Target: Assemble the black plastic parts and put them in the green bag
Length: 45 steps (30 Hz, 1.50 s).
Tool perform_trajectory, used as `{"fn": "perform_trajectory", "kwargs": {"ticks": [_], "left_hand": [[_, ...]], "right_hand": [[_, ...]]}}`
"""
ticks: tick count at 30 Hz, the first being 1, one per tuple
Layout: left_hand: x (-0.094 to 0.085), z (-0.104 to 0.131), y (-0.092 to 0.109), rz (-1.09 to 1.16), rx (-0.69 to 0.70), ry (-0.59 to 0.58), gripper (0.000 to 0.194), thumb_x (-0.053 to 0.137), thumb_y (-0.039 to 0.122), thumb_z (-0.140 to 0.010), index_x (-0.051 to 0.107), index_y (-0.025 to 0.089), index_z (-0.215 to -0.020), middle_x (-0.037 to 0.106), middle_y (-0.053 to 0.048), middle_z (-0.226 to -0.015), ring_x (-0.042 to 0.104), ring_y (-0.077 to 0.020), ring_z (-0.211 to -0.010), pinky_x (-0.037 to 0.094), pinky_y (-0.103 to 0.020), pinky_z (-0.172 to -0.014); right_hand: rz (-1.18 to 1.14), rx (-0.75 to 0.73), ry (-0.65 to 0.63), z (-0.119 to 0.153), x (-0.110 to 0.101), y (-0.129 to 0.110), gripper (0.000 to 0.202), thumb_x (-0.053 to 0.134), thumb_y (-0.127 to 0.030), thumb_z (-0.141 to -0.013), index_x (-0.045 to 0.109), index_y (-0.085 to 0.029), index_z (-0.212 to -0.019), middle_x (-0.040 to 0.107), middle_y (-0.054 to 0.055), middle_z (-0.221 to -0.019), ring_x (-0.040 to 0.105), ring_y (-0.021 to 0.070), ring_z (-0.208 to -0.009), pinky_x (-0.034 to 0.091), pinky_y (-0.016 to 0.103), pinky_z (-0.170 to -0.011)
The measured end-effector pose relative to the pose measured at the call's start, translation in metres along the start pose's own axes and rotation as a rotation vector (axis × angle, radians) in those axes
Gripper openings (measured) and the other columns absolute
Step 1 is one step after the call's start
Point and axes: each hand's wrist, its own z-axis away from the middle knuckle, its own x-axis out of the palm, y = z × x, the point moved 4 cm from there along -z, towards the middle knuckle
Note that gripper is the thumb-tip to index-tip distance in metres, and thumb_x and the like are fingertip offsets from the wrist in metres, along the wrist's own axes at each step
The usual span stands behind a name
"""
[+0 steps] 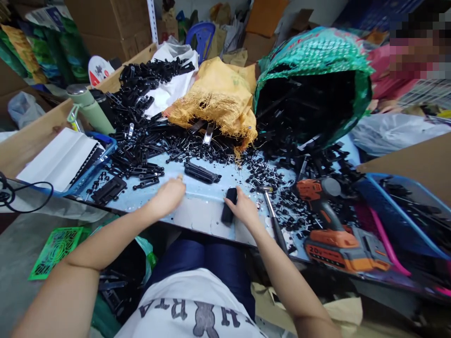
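Observation:
My right hand [244,206] grips a black oblong plastic block [229,211] near the front edge of the blue-topped table [207,191]. My left hand [172,193] is closed over the table to the left. Whether anything is in its fingers is hidden. Just beyond my hands lies a long black plastic part [201,172]. To the right of my right hand rests a hammer [276,224] with a dark handle. Small black-headed screws [262,174] are scattered behind it, and black linkage pieces [148,174] lie beyond my left hand.
An orange cordless drill [338,234] stands at the right, beside a blue basket [405,206]. A yellow sack [218,89] and an open green sack [317,51] of black parts stand behind. At left are a blue tray [109,149] and a bottle [93,112]. Another person's sleeve [382,70] shows far right.

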Motion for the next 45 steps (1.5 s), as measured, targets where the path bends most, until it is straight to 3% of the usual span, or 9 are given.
{"fn": "perform_trajectory", "kwargs": {"ticks": [4, 10, 14, 21, 25, 28, 31, 37, 45], "left_hand": [[0.025, 0.004, 0.048, 0.085, 0.238, -0.019, 0.026, 0.038, -0.002, -0.081, 0.055, 0.011, -0.096, 0.060, -0.012, -0.088, 0.059, -0.0230, -0.082, 0.047, -0.033, -0.069], [0.067, -0.019, 0.063, 0.271, 0.326, 0.165, 0.015, 0.052, 0.018, -0.085, 0.055, 0.014, -0.100, 0.060, -0.011, -0.096, 0.056, -0.0229, -0.097, 0.045, -0.036, -0.084], [0.073, -0.014, 0.066, 0.590, 0.227, 0.301, 0.034, 0.036, 0.025, -0.093, 0.045, 0.015, -0.125, 0.059, -0.010, -0.110, 0.057, -0.0191, -0.101, 0.046, -0.033, -0.086], [0.065, -0.005, 0.069, 0.952, 0.000, 0.407, 0.032, 0.038, 0.026, -0.092, 0.057, 0.013, -0.115, 0.062, -0.010, -0.104, 0.059, -0.0176, -0.096, 0.048, -0.033, -0.086], [0.064, -0.001, 0.070, 1.019, -0.026, 0.451, 0.032, 0.041, 0.026, -0.091, 0.056, 0.016, -0.118, 0.062, -0.009, -0.101, 0.061, -0.0152, -0.082, 0.050, -0.031, -0.077], [0.063, 0.001, 0.073, 1.080, -0.006, 0.468, 0.034, 0.046, 0.028, -0.089, 0.055, 0.018, -0.120, 0.063, -0.008, -0.098, 0.061, -0.0156, -0.084, 0.050, -0.031, -0.078], [0.058, 0.004, 0.075, 1.097, 0.011, 0.483, 0.035, 0.047, 0.028, -0.089, 0.055, 0.018, -0.122, 0.062, -0.008, -0.103, 0.059, -0.0163, -0.093, 0.047, -0.030, -0.085], [0.051, 0.012, 0.077, 0.892, 0.029, 0.446, 0.037, 0.042, 0.029, -0.091, 0.053, 0.017, -0.124, 0.059, -0.006, -0.091, 0.059, -0.0160, -0.085, 0.048, -0.028, -0.079], [0.069, 0.015, 0.042, 0.771, -0.056, 0.342, 0.034, 0.042, 0.027, -0.091, 0.058, 0.017, -0.119, 0.061, -0.007, -0.095, 0.059, -0.0182, -0.092, 0.047, -0.031, -0.083]], "right_hand": [[0.003, -0.120, -0.024, 0.006, -0.001, 0.016, 0.047, 0.036, -0.044, -0.091, 0.051, -0.015, -0.125, 0.057, 0.014, -0.105, 0.054, 0.0261, -0.102, 0.041, 0.034, -0.086], [0.065, -0.062, 0.041, 0.012, 0.002, 0.002, 0.054, 0.037, -0.050, -0.090, 0.044, -0.016, -0.131, 0.058, 0.014, -0.104, 0.054, 0.0259, -0.097, 0.041, 0.033, -0.079], [0.064, -0.072, 0.071, 0.013, 0.003, -0.020, 0.044, 0.030, -0.041, -0.094, 0.047, -0.021, -0.129, 0.057, 0.012, -0.106, 0.052, 0.0242, -0.096, 0.039, 0.033, -0.079], [0.068, -0.033, 0.057, 0.013, 0.009, -0.036, 0.058, 0.035, -0.053, -0.090, 0.040, -0.016, -0.135, 0.054, 0.018, -0.108, 0.047, 0.0306, -0.104, 0.036, 0.043, -0.084], [-0.320, -0.090, 0.045, 0.015, 0.010, -0.043, 0.052, 0.033, -0.050, -0.091, 0.045, -0.021, -0.132, 0.056, 0.013, -0.104, 0.051, 0.0257, -0.100, 0.040, 0.041, -0.085], [-0.912, -0.013, -0.079, 0.021, 0.013, -0.047, 0.057, 0.027, -0.057, -0.090, 0.046, -0.022, -0.131, 0.059, 0.006, -0.086, 0.059, 0.0198, -0.076, 0.049, 0.034, -0.067], [-1.167, 0.023, -0.176, 0.028, 0.012, -0.050, 0.061, 0.030, -0.063, -0.086, 0.051, -0.021, -0.125, 0.059, 0.004, -0.075, 0.055, 0.0164, -0.058, 0.049, 0.032, -0.053], [-0.785, -0.480, -0.024, 0.025, -0.015, -0.047, 0.051, 0.041, -0.050, -0.089, 0.048, -0.020, -0.130, 0.056, 0.008, -0.098, 0.055, 0.0165, -0.084, 0.047, 0.034, -0.080], [-0.199, -0.682, -0.132, 0.043, -0.028, -0.022, 0.038, 0.054, -0.028, -0.085, 0.055, -0.027, -0.123, 0.059, 0.008, -0.110, 0.050, 0.0235, -0.105, 0.031, 0.047, -0.098]]}}
